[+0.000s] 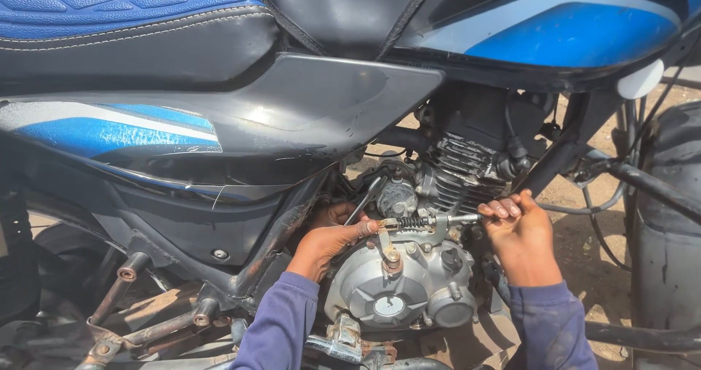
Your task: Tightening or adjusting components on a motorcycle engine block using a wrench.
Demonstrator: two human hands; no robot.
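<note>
I look down at the side of a black and blue motorcycle (307, 107). My left hand (328, 238) reaches in behind the frame above the silver engine cover (394, 290) and grips a slim metal wrench (363, 202) that rises toward the carburettor. Its thumb touches the end of a small spring on the clutch cable (416, 222). My right hand (517, 231) pinches the metal cable end to the right of that spring, in front of the finned cylinder (467, 169). Both arms wear dark blue sleeves.
A blue quilted seat (124, 5) and the fuel tank (555, 27) overhang the engine. A rusty footrest bracket (146, 319) sits at lower left. The front tyre (668, 238) stands at the right on sandy ground (584, 253).
</note>
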